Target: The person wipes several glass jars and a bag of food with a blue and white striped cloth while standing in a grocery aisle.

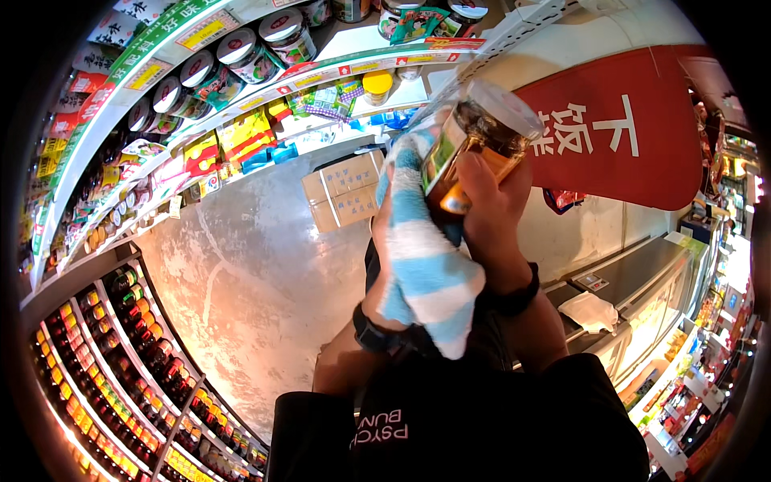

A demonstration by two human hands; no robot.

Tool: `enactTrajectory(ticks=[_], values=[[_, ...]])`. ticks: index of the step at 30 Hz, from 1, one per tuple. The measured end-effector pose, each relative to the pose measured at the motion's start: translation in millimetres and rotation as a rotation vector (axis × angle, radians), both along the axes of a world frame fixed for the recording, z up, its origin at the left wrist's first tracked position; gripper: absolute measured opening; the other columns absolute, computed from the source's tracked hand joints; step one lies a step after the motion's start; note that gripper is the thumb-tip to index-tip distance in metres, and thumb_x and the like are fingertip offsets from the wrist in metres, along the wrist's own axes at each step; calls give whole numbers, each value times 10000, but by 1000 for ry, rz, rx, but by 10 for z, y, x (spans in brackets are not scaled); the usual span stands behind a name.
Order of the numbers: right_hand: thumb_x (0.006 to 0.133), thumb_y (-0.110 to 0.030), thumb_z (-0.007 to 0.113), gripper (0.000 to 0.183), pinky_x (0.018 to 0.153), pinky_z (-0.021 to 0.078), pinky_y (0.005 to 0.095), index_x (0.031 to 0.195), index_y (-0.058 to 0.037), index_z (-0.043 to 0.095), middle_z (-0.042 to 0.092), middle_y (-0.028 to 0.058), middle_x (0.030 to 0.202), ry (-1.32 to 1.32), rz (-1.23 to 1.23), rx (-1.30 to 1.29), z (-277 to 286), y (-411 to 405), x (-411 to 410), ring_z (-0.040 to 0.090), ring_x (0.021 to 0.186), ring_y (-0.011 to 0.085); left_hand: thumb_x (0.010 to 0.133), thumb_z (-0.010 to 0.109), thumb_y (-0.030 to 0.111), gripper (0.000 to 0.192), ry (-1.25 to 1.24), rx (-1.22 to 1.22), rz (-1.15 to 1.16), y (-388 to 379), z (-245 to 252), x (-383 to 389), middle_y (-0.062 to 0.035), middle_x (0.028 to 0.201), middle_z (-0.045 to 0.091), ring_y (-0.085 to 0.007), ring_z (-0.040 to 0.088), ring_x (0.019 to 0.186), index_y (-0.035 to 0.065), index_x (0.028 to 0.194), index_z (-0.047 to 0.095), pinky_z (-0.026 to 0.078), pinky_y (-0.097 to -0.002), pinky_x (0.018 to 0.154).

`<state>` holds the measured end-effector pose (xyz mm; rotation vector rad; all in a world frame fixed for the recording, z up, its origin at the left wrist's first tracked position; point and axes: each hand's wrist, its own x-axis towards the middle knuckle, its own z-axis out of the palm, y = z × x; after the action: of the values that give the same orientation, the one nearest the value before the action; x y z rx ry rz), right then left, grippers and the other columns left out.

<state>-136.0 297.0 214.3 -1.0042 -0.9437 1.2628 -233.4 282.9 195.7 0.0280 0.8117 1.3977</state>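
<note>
A glass jar (482,138) with a pale lid, dark contents and a colourful label is held up, tilted, near the shelf's right end. My right hand (491,205) grips its lower side, thumb across the label. Against the jar's left side, my left hand (385,241) holds a blue-and-white striped cloth (421,241), which covers most of its fingers and hangs down past the wrist. Part of the jar's base is hidden by the cloth and hands. Dark bands circle both wrists.
Shelves (337,72) at the upper left carry jars and packets. A cardboard box (346,190) lies on the concrete floor (253,253). Bottles fill racks (114,361) at the lower left. A red sign (614,126) juts out at the right, above a counter (650,271) with a white cloth (589,312).
</note>
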Motion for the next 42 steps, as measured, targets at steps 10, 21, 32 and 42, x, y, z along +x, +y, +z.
enactTrajectory(ticks=[10, 21, 32, 42], values=[[654, -37, 740, 659, 918, 428, 362, 1171, -23, 331, 519, 161, 1121, -457, 152, 338, 10, -295, 1, 553, 1015, 216, 951, 501, 371, 445, -135, -4, 16, -121, 10, -130, -105, 1041, 615, -203, 603, 944, 24, 1231, 500, 490, -326, 849], [617, -126, 842, 736, 819, 493, 334, 1209, -20, 418, 548, 129, 1085, -639, 91, 348, -138, 380, -141, 588, 975, 223, 978, 445, 382, 401, -110, -99, 15, -309, -320, -270, -50, 933, 599, -148, 577, 835, 41, 1165, 539, 481, -274, 740], [606, -3, 803, 639, 891, 481, 329, 1185, -76, 542, 554, 119, 1178, -948, 202, 756, -500, 1548, -615, 559, 1078, 285, 945, 491, 400, 497, -116, -164, 154, -613, -585, -746, -112, 1152, 568, -234, 560, 1041, 30, 1275, 463, 453, -367, 901], [674, -228, 814, 535, 817, 502, 366, 1091, -18, 553, 617, 160, 1051, -1084, 63, 701, -963, 2004, -807, 617, 947, 313, 931, 513, 416, 466, 6, -262, 197, -587, -561, -797, -95, 1066, 575, -193, 576, 925, 45, 1215, 502, 498, -339, 787]])
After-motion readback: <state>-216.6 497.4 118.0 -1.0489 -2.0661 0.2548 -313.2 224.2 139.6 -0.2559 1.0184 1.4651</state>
